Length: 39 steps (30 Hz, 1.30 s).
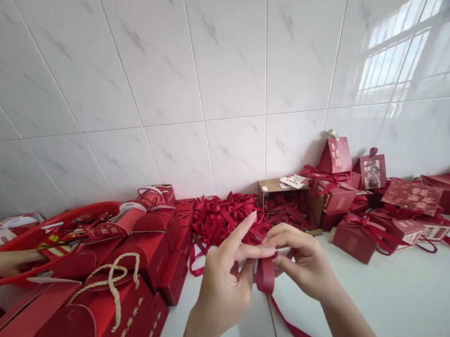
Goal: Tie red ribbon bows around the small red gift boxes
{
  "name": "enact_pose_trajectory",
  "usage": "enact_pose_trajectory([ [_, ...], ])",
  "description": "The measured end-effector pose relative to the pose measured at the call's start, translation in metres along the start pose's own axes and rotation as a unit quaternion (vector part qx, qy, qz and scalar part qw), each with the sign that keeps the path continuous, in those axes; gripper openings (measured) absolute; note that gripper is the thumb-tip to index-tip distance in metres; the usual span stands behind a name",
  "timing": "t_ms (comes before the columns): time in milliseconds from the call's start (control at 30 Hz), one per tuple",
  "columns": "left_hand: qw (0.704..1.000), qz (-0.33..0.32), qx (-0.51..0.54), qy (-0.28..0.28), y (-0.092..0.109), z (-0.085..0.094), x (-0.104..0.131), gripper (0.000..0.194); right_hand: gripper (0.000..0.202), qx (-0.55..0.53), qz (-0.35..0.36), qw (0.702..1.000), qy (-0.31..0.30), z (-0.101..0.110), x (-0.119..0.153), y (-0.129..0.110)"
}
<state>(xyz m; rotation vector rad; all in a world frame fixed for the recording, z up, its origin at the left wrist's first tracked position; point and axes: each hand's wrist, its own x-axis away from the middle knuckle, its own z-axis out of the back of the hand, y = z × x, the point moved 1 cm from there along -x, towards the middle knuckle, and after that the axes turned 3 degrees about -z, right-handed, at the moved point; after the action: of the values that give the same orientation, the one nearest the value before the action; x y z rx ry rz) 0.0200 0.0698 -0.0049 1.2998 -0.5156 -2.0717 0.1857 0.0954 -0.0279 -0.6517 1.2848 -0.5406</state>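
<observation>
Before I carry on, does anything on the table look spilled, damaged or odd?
Nothing looks clearly damaged. The untidy spot is the tangled heap of red ribbons beyond the left hand: a loose loop strays onto the white table beside the stacked red boxes, so it looks strewn.

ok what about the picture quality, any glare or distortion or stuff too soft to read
Head view: a window reflection glares off the glossy wall tiles at upper right; head view: tile lines splay outward, like wide-angle distortion; head view: the left hand, right hand and red ribbon are softly lit, but small print on the cards is unreadable.
</observation>
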Motion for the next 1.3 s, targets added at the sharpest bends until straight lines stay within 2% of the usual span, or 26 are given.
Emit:
enact_pose_trajectory([
  [133,0.999,0.019,-0.025,-0.014,0.003,0.002,0.000,0.058,0.008,0.022,-0.010,1.000,0.007,-0.001,0.000,-0.004],
  [233,0.998,0.040,-0.024,-0.038,0.005,0.003,0.001,0.061,0.004,0.043,-0.034,0.998,0.004,0.005,-0.003,-0.011],
  [300,0.998,0.050,-0.024,-0.037,0.004,0.004,0.003,0.066,0.005,0.070,-0.075,0.995,-0.008,0.016,-0.005,-0.013],
  [400,0.997,0.058,-0.048,0.010,-0.003,0.009,0.002,0.067,0.011,0.141,-0.181,0.973,-0.004,0.046,-0.003,-0.005],
  [433,0.996,0.058,-0.056,0.028,-0.006,0.012,0.002,0.066,0.014,0.167,-0.219,0.961,0.027,0.060,0.000,0.000],
  [467,0.995,0.056,-0.063,0.044,-0.009,0.014,0.000,0.066,0.018,0.193,-0.251,0.945,0.087,0.075,0.003,0.005],
  [500,0.995,0.054,-0.070,0.056,-0.011,0.016,-0.001,0.066,0.022,0.220,-0.262,0.921,0.185,0.091,0.008,0.010],
  [533,0.994,0.053,-0.074,0.066,-0.012,0.018,-0.002,0.066,0.027,0.247,-0.250,0.885,0.305,0.107,0.013,0.014],
  [567,0.993,0.053,-0.077,0.074,-0.013,0.019,-0.003,0.066,0.032,0.268,-0.212,0.835,0.432,0.122,0.018,0.017],
  [600,0.992,0.054,-0.077,0.080,-0.013,0.021,-0.004,0.066,0.038,0.278,-0.168,0.787,0.525,0.134,0.022,0.020],
  [633,0.992,0.055,-0.076,0.085,-0.014,0.021,-0.004,0.065,0.045,0.277,-0.136,0.751,0.584,0.142,0.025,0.023],
  [667,0.992,0.056,-0.075,0.087,-0.014,0.022,-0.004,0.065,0.053,0.270,-0.127,0.732,0.613,0.149,0.027,0.026],
  [700,0.992,0.056,-0.076,0.086,-0.014,0.022,-0.004,0.065,0.061,0.260,-0.141,0.729,0.617,0.153,0.027,0.029],
  [800,0.992,0.054,-0.090,0.075,-0.016,0.021,-0.004,0.065,0.077,0.249,-0.215,0.740,0.587,0.151,0.023,0.037],
  [867,0.990,0.059,-0.099,0.079,-0.015,0.020,-0.003,0.063,0.074,0.258,-0.203,0.752,0.572,0.144,0.019,0.039],
  [967,0.981,0.097,-0.099,0.136,-0.008,0.022,-0.003,0.057,0.061,0.261,-0.159,0.790,0.531,0.133,0.015,0.040],
  [1033,0.970,0.118,-0.089,0.191,-0.001,0.025,-0.003,0.051,0.051,0.250,-0.162,0.832,0.468,0.127,0.012,0.043],
  [1100,0.960,0.127,-0.079,0.238,0.003,0.029,-0.004,0.044,0.042,0.233,-0.193,0.882,0.363,0.118,0.009,0.046],
  [1167,0.952,0.141,-0.079,0.261,0.004,0.034,-0.005,0.037,0.036,0.231,-0.248,0.919,0.201,0.105,0.005,0.053],
  [1200,0.949,0.152,-0.087,0.263,0.003,0.037,-0.005,0.034,0.033,0.246,-0.279,0.923,0.101,0.095,0.004,0.057],
  [1233,0.946,0.164,-0.099,0.263,0.002,0.039,-0.005,0.033,0.029,0.266,-0.306,0.914,0.004,0.084,0.003,0.063],
  [1300,0.939,0.178,-0.119,0.268,-0.001,0.044,-0.005,0.033,0.024,0.298,-0.342,0.879,-0.148,0.060,0.003,0.077],
])
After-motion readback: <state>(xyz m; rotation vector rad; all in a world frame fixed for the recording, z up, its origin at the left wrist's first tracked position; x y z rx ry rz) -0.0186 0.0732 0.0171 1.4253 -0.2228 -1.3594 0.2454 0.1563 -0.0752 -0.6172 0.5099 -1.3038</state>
